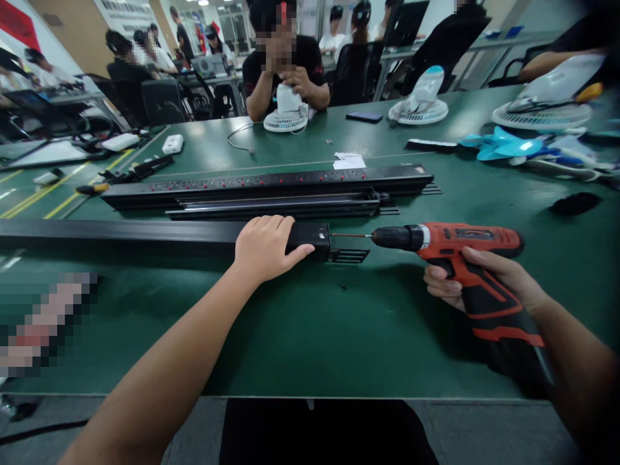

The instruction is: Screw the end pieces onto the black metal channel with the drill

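Observation:
My left hand (266, 248) is wrapped over the right end of a long black metal bar (145, 232), which lies across the table. In my right hand (504, 274) is a red and black cordless drill (475, 242), gripped by its handle and pointing left. The drill's long thin bit (351, 236) reaches the bar's end face. Whether a screw sits at the tip is too small to tell. A slotted black bracket (349, 256) sticks out below the bar's end. Just right of it a tiny dark piece (343, 286) lies on the table.
Behind the bar lie a black power strip (271, 181) with red switches and a black channel piece (281, 205). Across the green table (339, 349), a person (285, 71) handles a white fan (288, 110). More fans, a phone (364, 117) and blue fan blades (506, 143) lie far right.

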Tool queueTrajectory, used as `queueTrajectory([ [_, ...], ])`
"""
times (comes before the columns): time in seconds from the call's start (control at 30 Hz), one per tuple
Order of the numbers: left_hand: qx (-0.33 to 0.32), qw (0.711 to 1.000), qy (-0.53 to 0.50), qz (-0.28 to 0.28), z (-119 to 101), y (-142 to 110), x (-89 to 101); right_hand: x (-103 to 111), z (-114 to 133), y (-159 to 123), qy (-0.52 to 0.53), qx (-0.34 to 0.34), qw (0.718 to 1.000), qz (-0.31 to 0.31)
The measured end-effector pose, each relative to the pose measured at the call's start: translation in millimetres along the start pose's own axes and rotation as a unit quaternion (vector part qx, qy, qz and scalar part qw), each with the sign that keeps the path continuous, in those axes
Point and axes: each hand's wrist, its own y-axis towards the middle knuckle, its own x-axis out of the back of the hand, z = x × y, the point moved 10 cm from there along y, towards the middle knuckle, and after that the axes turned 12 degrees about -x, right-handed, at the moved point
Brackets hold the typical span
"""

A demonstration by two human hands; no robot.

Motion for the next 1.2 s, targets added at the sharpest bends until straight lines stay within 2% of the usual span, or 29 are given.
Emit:
queueTrajectory([
  [0.3, 0.000, 1.000, -0.003, -0.005, 1.0, -0.2, -1.5, -2.4, -2.2, -0.3, 0.012, -0.017, 1.000, -0.001],
  [0.8, 0.000, 1.000, -0.002, -0.002, 0.2, 0.0, -0.3, 0.3, 0.6, 0.6, -0.012, 0.005, 1.000, 0.002],
  [1.2, 0.000, 1.000, 0.001, 0.000, -0.2, 0.2, 0.2, -4.5, -2.1, -0.3, 0.022, -0.017, 1.000, 0.008],
])
